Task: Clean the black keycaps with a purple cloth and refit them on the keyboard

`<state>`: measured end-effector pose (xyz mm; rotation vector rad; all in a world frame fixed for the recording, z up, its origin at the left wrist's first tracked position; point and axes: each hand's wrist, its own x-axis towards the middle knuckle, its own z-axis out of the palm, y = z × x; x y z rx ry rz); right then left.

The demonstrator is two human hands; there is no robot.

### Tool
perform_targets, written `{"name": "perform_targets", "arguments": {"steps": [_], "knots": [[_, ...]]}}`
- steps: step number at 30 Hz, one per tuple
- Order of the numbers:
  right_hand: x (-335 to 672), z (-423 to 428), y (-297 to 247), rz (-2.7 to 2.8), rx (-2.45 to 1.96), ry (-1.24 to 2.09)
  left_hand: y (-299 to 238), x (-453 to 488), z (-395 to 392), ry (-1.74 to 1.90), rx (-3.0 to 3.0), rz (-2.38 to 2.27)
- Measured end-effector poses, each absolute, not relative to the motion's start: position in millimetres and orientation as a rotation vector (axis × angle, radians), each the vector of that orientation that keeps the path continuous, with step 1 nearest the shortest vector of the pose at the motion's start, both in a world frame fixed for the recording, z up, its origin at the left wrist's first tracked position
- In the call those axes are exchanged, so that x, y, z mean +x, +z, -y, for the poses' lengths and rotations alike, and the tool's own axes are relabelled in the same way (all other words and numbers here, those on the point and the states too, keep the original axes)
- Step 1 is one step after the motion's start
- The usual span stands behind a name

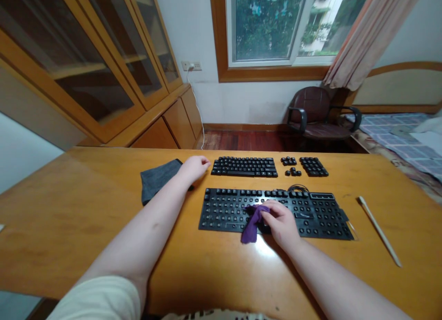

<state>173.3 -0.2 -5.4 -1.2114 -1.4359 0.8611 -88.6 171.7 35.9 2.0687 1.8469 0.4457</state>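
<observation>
A black keyboard point(221, 214) lies on the wooden desk, with caps on its top row and bare switches across most of the rest. My right hand point(281, 222) pinches a crumpled purple cloth point(253, 225) against the middle of its switches. Behind the keyboard, loose black keycaps point(243, 166) are laid out in key order. My left hand point(195, 167) is at the left end of these keycaps, fingers drawn together; whatever they may hold is too small to make out. Partly hidden under my left wrist is a dark grey cloth point(157, 178).
More keycaps in small groups point(290, 161) and a number-pad block point(313, 166) lie at the back right. A thin light-coloured stick point(380, 232) rests right of the keyboard. A coiled cable point(299, 188) sits behind it. An armchair point(312, 110) stands beyond the desk point(86, 209).
</observation>
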Motion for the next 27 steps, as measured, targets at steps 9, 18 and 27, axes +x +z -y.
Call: {"name": "perform_targets", "arguments": {"steps": [9, 18, 27], "knots": [[173.4, 0.9, -8.7, 1.437, -1.230, 0.882, -2.3, -67.6, -244.9, 0.535, 1.928, -1.834], [175.9, 1.6, -15.1, 1.409, -1.236, 0.925, -12.6, -60.2, -253.5, 0.539, 1.899, -1.740], [175.2, 2.0, -14.5, 1.385, -1.244, 0.940, -15.1, -61.7, -253.8, 0.631, 1.880, -1.710]]}}
